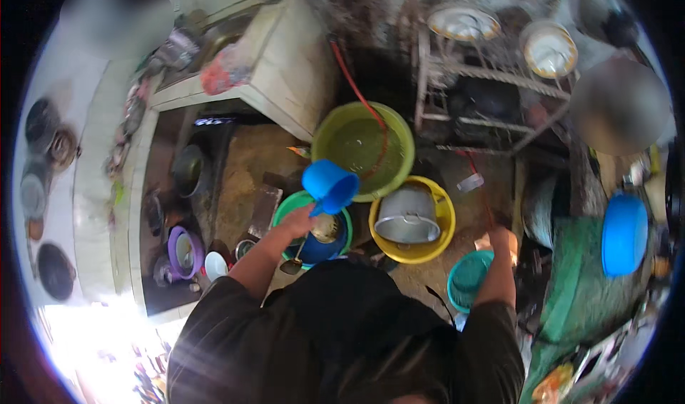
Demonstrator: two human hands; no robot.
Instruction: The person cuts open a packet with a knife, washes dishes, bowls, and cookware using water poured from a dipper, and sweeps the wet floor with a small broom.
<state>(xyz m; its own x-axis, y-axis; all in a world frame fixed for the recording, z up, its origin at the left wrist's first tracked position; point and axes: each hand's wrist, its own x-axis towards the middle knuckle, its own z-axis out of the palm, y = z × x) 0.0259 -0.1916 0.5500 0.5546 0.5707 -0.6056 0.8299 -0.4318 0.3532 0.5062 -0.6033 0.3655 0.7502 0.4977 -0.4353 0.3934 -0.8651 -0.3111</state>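
Observation:
My left hand (298, 223) grips the handle of a blue plastic dipper (329, 184). The dipper is tilted over a green basin (280, 209) that has dark blue inside it and a pale round dish (325, 228). Just beyond stands an olive-green tub (405, 160) of water, with a red hose (350, 77) dipping into it. To its right, a yellow basin (448, 232) holds an aluminium pot (408, 208) tipped on its side. Out to the right, my right hand (500, 236) is beside a teal plastic basket (471, 278); its fingers are too blurred to tell whether they hold something.
A tiled counter (289, 67) with a sink rises ahead on the left. Ahead right is a metal rack (481, 72) bearing plates. A purple basin (172, 249) and a white bowl (215, 265) lie left; a blue basin (623, 235) is far right.

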